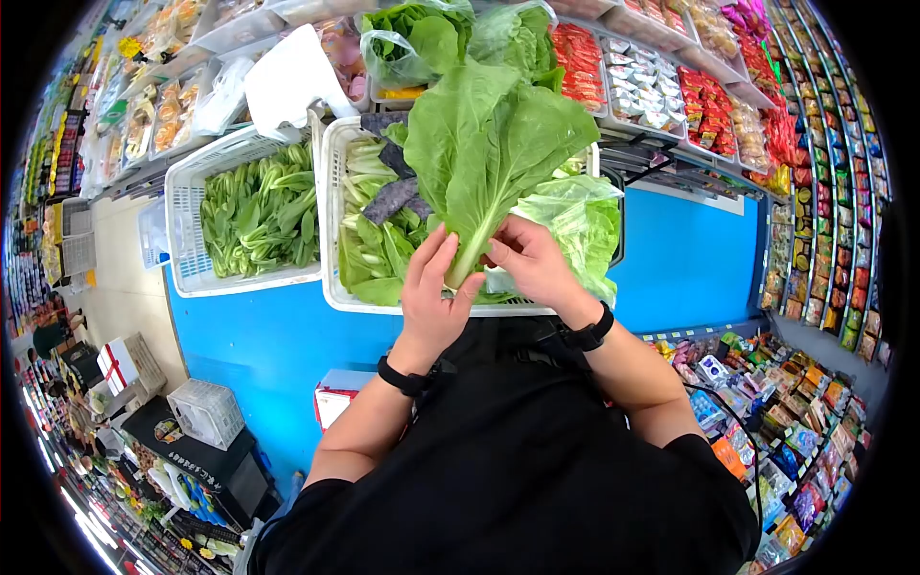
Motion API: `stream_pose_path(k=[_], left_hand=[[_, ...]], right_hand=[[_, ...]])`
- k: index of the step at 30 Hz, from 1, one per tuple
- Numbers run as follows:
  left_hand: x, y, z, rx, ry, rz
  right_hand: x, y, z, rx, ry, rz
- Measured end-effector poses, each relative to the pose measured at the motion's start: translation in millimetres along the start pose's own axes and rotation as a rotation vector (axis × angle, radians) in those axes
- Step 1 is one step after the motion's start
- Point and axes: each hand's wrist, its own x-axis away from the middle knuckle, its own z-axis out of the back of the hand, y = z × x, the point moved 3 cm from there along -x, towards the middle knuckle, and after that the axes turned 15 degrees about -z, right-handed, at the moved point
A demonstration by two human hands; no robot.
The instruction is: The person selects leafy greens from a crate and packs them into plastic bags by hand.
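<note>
A head of leafy greens (503, 144) with broad leaves and a pale stalk is held upright above a white crate (333, 206). My left hand (433, 292) is closed around the stalk's lower left side, thumb near the cut end. From the right, my right hand (533, 261) pinches the stalk between thumb and curled fingers. Below, the crate holds more pale-stemmed greens (369, 251) with dark cloth-like strips (395, 199) over them. Beside my right hand lies a light green leafy head (580, 225), partly in plastic film.
Left of it stands a second white crate (179, 254) of small bok choy (259, 213). Bagged greens (417, 38) and bins of packaged snacks (647, 81) line the back. A white plastic bag (295, 79) hangs over the left bins. Snack shelves (829, 172) rise at right.
</note>
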Motion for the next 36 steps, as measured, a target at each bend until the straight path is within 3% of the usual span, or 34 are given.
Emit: stream_pose_path(k=[3, 4, 6, 7, 9, 12, 14, 17, 26, 36], left_hand=[[0, -3, -2, 0.005, -0.012, 0.123], [2, -5, -3, 0.005, -0.012, 0.123], [10, -17, -10, 0.463, 0.061, 0.464], [9, -18, -10, 0.464, 0.059, 0.466], [7, -22, -12, 0.842, 0.219, 0.627], [11, -30, -15, 1.050, 0.257, 0.692], [16, -29, -19, 1.250, 0.336, 0.715], [4, -18, -11, 1.477, 0.299, 0.802], [11, -19, -12, 1.694, 0.317, 0.746], [6, -13, -9, 1.695, 0.349, 0.784]], right_hand=[[1, -7, 2, 0.001, 0.046, 0.049], [3, -9, 5, 0.177, 0.112, 0.073], [4, -12, 6, 0.353, 0.178, 0.094], [4, -13, 4, 0.342, 0.217, 0.122], [5, -16, 0, 0.330, 0.257, 0.150], [9, -23, -8, 0.322, 0.274, 0.202], [16, -36, -15, 0.499, 0.333, 0.440], [23, -41, -25, 0.584, 0.373, 0.542], [34, -48, -35, 0.785, 0.408, 0.778], [41, -50, -38, 0.811, 0.445, 0.831]])
